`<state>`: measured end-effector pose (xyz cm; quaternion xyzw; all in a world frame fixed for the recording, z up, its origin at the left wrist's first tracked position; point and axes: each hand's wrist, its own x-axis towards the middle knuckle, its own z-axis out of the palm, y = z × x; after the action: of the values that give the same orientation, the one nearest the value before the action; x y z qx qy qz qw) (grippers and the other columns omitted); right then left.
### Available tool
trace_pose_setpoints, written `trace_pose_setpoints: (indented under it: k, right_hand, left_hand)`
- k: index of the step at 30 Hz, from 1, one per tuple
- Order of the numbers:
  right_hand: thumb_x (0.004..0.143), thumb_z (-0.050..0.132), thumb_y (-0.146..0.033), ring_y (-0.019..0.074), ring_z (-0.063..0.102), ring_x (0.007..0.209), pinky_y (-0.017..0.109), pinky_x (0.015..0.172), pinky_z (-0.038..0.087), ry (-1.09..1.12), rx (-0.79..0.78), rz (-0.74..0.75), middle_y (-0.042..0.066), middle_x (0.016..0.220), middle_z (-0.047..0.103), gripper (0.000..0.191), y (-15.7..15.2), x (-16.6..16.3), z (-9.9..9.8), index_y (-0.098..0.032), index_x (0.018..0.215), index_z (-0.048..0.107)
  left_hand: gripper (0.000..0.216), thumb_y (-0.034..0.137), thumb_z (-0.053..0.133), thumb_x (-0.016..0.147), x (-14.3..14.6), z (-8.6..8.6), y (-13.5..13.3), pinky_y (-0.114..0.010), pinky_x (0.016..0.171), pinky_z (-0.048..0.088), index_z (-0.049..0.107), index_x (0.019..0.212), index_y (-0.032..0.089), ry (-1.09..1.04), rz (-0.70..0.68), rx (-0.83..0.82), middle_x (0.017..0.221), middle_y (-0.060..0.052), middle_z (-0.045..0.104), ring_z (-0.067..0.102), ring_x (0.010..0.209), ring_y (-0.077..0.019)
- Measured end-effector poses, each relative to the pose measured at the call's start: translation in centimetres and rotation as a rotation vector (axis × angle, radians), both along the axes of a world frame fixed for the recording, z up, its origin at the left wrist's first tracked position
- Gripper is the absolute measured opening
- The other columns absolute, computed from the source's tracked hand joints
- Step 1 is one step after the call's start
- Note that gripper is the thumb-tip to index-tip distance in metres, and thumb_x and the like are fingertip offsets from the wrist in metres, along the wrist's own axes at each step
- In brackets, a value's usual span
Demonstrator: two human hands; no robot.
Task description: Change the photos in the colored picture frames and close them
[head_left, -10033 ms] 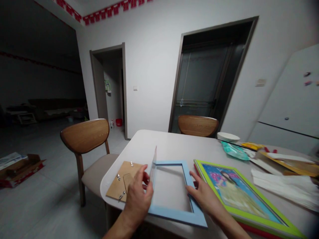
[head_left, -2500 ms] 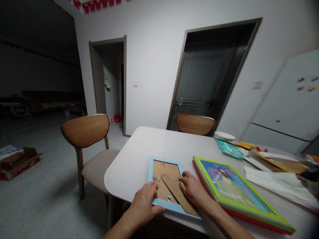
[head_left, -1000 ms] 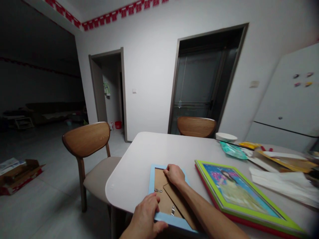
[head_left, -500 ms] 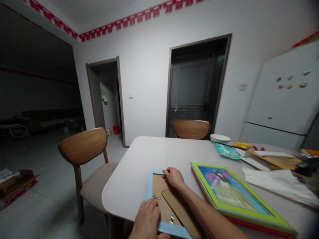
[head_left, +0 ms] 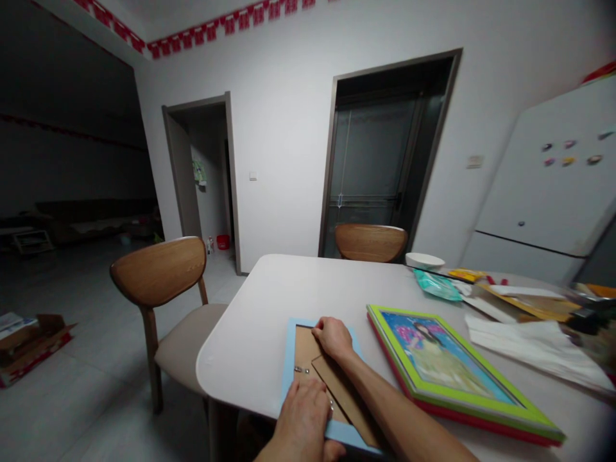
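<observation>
A light blue picture frame (head_left: 290, 350) lies back side up near the table's front edge. Its brown backing board (head_left: 303, 343) carries a fold-out stand (head_left: 332, 385) and small metal clips (head_left: 301, 370). My left hand (head_left: 305, 410) grips the near left part of the frame, fingers over the backing and thumb by the near edge. At the far edge, my right hand (head_left: 334, 337) is closed, fingertips pressed together on the backing; what they pinch is hidden. My right forearm crosses over the stand.
To the right lies a green picture frame (head_left: 409, 378) with a picture of a figure in a dress, stacked on a red one (head_left: 486, 427). Beyond are white paper (head_left: 529, 343), a teal packet (head_left: 437, 285) and a white bowl (head_left: 424, 260). Wooden chairs (head_left: 161, 273) stand around the table (head_left: 269, 289).
My left hand has slid forward and right over the backing, partly covering the near clip. My right fingertips now hide the far clip that showed before. The view has tilted slightly.
</observation>
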<state>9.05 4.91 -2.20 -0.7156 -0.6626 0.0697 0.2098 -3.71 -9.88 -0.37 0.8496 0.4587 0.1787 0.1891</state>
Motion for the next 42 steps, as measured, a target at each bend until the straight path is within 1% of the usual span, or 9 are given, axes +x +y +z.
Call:
trace_pose_setpoints:
  k: [4,9,15,21,25,28,34,38,42]
  right_hand:
    - [0.068,0.05,-0.029,0.0159,0.058,0.07,0.022,0.054,0.034,-0.035,-0.018,-0.019,0.008,0.077,0.065,0.017,0.6,0.0,-0.2,-0.018,0.071,0.063]
    - [0.072,0.045,-0.027,0.0166,0.057,0.075,0.023,0.058,0.034,-0.065,0.017,-0.01,0.01,0.083,0.064,0.021,0.2,-0.2,0.1,-0.016,0.083,0.06]
    - [0.07,0.05,-0.024,0.0129,0.057,0.071,0.02,0.059,0.034,-0.037,0.022,0.05,0.004,0.075,0.066,0.013,-0.1,0.5,0.2,-0.019,0.07,0.062]
    - [0.068,0.048,-0.019,0.0161,0.057,0.072,0.022,0.06,0.034,-0.006,0.044,0.027,0.009,0.075,0.065,0.014,-0.1,0.7,0.0,-0.015,0.071,0.062]
    - [0.07,0.046,-0.02,0.0144,0.057,0.066,0.02,0.059,0.035,0.06,0.077,0.059,0.006,0.07,0.065,0.016,-0.4,1.0,0.6,-0.016,0.066,0.061]
    - [0.074,0.04,-0.022,0.0124,0.057,0.067,0.018,0.06,0.037,0.127,0.115,0.072,0.003,0.072,0.066,0.022,-1.0,2.0,1.5,-0.017,0.071,0.061]
    - [0.077,0.036,-0.028,0.0122,0.058,0.077,0.018,0.065,0.039,0.183,0.132,0.105,0.004,0.085,0.066,0.03,-2.6,4.2,2.8,-0.016,0.086,0.062]
    - [0.071,0.046,-0.027,0.0132,0.059,0.07,0.019,0.061,0.038,0.116,0.08,0.136,0.003,0.075,0.067,0.021,-2.8,3.2,2.0,-0.019,0.072,0.065]
    - [0.068,0.05,-0.029,0.0162,0.059,0.066,0.022,0.056,0.036,0.035,0.049,0.08,0.007,0.069,0.066,0.019,-2.1,1.6,0.7,-0.019,0.065,0.066]
  left_hand:
    - [0.053,0.022,0.07,0.055,0.3,0.1,-0.3,-0.036,0.095,0.027,0.048,0.102,0.014,-0.055,0.039,-0.002,0.115,-0.008,0.046,0.039,0.106,-0.0246]
    - [0.047,0.023,0.069,0.056,0.1,-0.1,-0.2,-0.034,0.088,0.033,0.049,0.097,0.016,-0.096,0.038,-0.006,0.106,-0.006,0.05,0.043,0.096,-0.0232]
    - [0.046,0.023,0.072,0.052,0.0,-0.5,0.2,-0.032,0.082,0.038,0.051,0.091,0.014,-0.089,0.031,0.017,0.101,-0.006,0.051,0.045,0.091,-0.0225]
    - [0.042,0.023,0.069,0.055,0.3,-0.3,-0.4,-0.033,0.081,0.039,0.05,0.092,0.015,-0.064,0.073,0.019,0.099,-0.006,0.052,0.047,0.09,-0.0222]
    - [0.056,0.025,0.073,0.049,0.9,-2.1,0.2,-0.042,0.094,0.029,0.049,0.098,0.014,-0.013,0.003,0.06,0.121,-0.011,0.042,0.037,0.109,-0.0285]
    - [0.053,0.025,0.066,0.058,1.3,-2.8,0.7,-0.049,0.099,0.016,0.046,0.105,0.013,0.061,-0.087,0.077,0.131,-0.013,0.03,0.023,0.12,-0.0296]
    - [0.048,0.018,0.06,0.061,0.5,-1.4,0.6,-0.04,0.099,0.022,0.046,0.107,0.011,0.055,-0.068,0.065,0.13,-0.013,0.033,0.028,0.119,-0.025]
    - [0.051,0.018,0.064,0.058,0.9,-1.5,0.5,-0.04,0.098,0.024,0.047,0.105,0.012,0.068,-0.075,0.074,0.127,-0.013,0.037,0.031,0.117,-0.0261]
    - [0.046,0.017,0.064,0.06,1.9,-2.3,0.7,-0.042,0.097,0.026,0.048,0.103,0.013,0.099,-0.104,0.033,0.127,-0.016,0.037,0.033,0.117,-0.0278]
